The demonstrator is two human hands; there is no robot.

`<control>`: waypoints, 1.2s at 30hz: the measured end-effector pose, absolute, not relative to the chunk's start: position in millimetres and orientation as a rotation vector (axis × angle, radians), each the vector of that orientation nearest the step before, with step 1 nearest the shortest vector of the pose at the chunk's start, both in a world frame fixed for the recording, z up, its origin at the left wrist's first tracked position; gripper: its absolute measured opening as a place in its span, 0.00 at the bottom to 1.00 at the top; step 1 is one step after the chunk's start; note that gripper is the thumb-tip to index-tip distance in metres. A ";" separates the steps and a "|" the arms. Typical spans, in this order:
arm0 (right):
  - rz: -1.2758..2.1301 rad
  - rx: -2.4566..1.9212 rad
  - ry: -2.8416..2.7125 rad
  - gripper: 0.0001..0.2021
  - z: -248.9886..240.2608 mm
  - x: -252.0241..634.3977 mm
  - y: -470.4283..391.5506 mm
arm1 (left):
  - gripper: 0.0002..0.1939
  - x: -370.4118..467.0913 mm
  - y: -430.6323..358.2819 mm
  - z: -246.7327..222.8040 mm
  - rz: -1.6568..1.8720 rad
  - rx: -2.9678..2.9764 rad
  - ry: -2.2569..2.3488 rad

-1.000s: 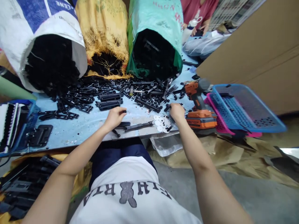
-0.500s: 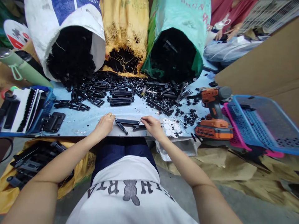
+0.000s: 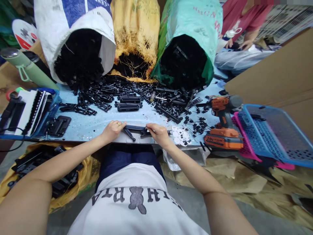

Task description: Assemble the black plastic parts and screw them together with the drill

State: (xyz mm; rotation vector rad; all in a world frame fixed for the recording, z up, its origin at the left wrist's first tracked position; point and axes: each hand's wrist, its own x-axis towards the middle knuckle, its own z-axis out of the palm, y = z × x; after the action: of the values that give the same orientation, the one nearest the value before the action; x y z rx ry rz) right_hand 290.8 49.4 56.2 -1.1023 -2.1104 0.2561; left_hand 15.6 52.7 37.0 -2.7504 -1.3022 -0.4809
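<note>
At the table's front edge, a long black plastic part (image 3: 136,128) lies crosswise between my hands, a shorter black arm (image 3: 129,134) angling down from its left end. My left hand (image 3: 113,130) is closed on the left end. At the right end my right hand (image 3: 157,132) is pinched; its fingertips touch the part, and anything small between them is hidden. Just beyond, several finished-looking black bars (image 3: 128,106) lie stacked in parallel. White round discs (image 3: 181,135) sit in a loose pile beside my right hand.
Three sacks, white (image 3: 107,45), yellow (image 3: 135,29) and green (image 3: 190,19), spill black parts at the back. An orange cordless drill (image 3: 223,140) stands right, by a blue basket (image 3: 276,130). A green bottle (image 3: 29,67) leans left. Another person's hand (image 3: 246,44) shows at upper right.
My left hand has slid slightly inward over the part's left end and now covers more of it. My right hand stays at the right end. The view has shifted a little.
</note>
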 end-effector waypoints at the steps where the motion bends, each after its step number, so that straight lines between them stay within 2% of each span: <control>1: 0.250 -1.106 -2.128 0.09 55.8 291.7 50.2 | 0.17 15.7 53.3 35.2 -0.476 -2.745 -1.325; 8: 0.188 -1.041 -2.218 0.12 37.8 293.6 51.2 | 0.16 30.4 43.5 34.3 -0.543 -2.610 -1.453; 12: 0.085 -1.084 -2.392 0.13 28.8 303.6 45.9 | 0.20 51.5 40.4 35.1 -0.497 -2.766 -1.143; 16: -0.069 -1.270 -2.524 0.26 24.2 326.9 45.8 | 0.26 78.3 57.8 34.6 -0.254 -2.877 -1.020; 20: -0.146 -1.338 -2.547 0.29 41.5 341.7 54.2 | 0.24 91.3 71.2 44.7 -0.247 -2.879 -1.251; 23: 0.068 -0.971 -2.600 0.28 83.3 340.4 47.9 | 0.28 85.4 49.7 69.4 -0.572 -2.966 -1.243; 27: 0.774 -0.341 -2.408 0.28 128.5 313.5 16.5 | 0.31 83.1 -7.7 115.0 -1.475 -3.218 -0.924; 29: 0.996 -0.247 -2.167 0.29 122.6 286.1 0.4 | 0.30 91.6 -28.4 129.0 -1.885 -3.181 -0.826; 31: 0.982 -0.432 -1.894 0.32 98.7 253.7 -8.9 | 0.30 102.4 -36.2 130.4 -2.197 -2.940 -0.917; 33: 0.847 -0.719 -1.667 0.32 69.2 224.4 -5.9 | 0.30 109.2 -31.5 119.8 -2.303 -2.683 -1.055; 36: 0.663 -0.897 -1.564 0.24 41.5 203.2 30.5 | 0.36 103.1 -8.4 90.0 -1.961 -2.568 -1.121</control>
State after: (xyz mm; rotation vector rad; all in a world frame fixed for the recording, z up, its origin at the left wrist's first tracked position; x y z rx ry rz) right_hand 203.2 30.5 41.5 -0.8974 -1.5639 0.6630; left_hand 103.1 -8.4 90.0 -2.5684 -1.1213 -1.9606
